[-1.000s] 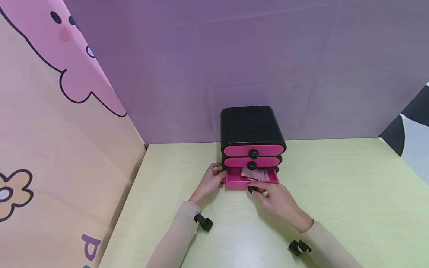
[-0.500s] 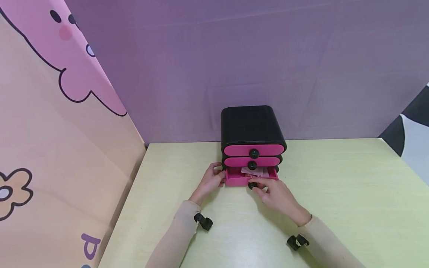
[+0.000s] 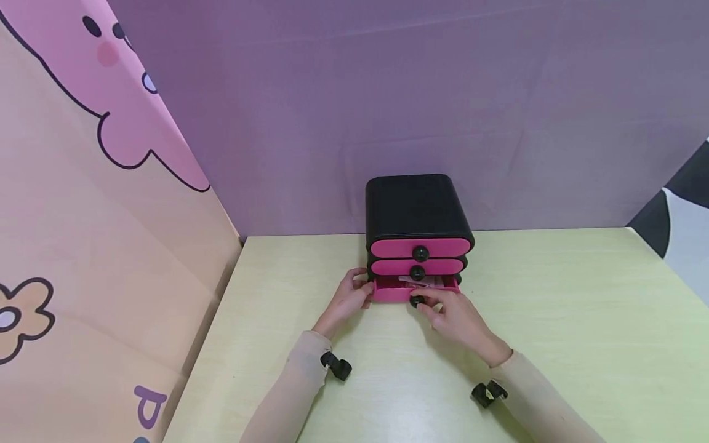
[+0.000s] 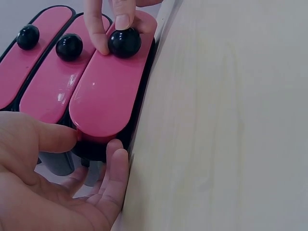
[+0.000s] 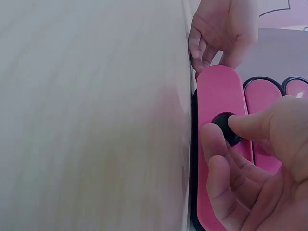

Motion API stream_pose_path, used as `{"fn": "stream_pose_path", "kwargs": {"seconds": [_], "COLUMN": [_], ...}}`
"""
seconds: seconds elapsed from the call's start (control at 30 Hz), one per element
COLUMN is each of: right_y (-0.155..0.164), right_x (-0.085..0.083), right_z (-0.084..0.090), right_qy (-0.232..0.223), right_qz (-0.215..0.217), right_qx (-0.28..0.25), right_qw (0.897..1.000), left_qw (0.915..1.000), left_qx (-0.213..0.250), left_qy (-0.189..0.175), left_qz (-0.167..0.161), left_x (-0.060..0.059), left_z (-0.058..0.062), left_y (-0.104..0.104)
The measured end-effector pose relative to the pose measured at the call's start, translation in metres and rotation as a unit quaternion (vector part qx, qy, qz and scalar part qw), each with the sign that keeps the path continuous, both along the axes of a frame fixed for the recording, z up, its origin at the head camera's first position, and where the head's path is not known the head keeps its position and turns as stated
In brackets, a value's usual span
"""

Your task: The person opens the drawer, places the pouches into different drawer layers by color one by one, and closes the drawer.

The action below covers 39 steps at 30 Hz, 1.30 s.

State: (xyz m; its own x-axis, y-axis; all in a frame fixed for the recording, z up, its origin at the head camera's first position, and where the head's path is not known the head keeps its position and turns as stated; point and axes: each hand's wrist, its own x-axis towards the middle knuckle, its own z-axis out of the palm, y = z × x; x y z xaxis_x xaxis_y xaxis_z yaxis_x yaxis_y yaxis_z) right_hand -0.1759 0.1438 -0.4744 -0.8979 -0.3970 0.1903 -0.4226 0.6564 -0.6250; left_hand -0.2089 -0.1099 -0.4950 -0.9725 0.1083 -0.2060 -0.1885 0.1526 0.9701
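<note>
A small black drawer cabinet (image 3: pixel 418 206) with three pink drawers stands against the purple backdrop. Its bottom drawer (image 3: pixel 391 295) is pulled partway out, and folded pinkish paper (image 3: pixel 423 282) shows inside it. The top drawer (image 3: pixel 388 248) and the middle drawer (image 3: pixel 388 267) are closed. My right hand (image 3: pixel 456 317) pinches the round black knob (image 5: pixel 226 126) of the bottom drawer between thumb and fingers. At the cabinet's lower left corner my left hand (image 3: pixel 349 301) grips the black casing, thumb and fingers on either side of it (image 4: pixel 91 150).
The pale wooden table (image 3: pixel 554 320) extends on both sides of the cabinet and in front. A purple cloth (image 3: pixel 388 92) hangs right behind it. To the left rises a cartoon-printed panel (image 3: pixel 111 246). Each sleeve carries a black wrist camera mount (image 3: pixel 336 367).
The bottom drawer has slid inward toward the cabinet, my right hand moving forward with its knob. Less of the paper shows. My left hand has stayed in place.
</note>
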Motion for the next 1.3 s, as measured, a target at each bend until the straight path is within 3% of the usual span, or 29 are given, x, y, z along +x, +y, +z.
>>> {"fn": "stream_pose_path", "kwargs": {"seconds": [0.33, 1.3], "right_y": [0.001, -0.005], "right_x": [-0.007, -0.024], "right_z": [0.0, -0.005], "right_qy": [-0.046, -0.051], "right_qz": [-0.005, -0.03], "right_qx": [-0.015, -0.023], "right_qw": [0.999, 0.998], "left_qw": [1.0, 0.9999], "left_qx": [0.008, 0.002], "left_qy": [0.002, 0.003], "left_qz": [-0.001, -0.01], "left_x": [0.001, 0.004], "left_z": [0.001, 0.002], "left_y": [0.0, -0.002]}}
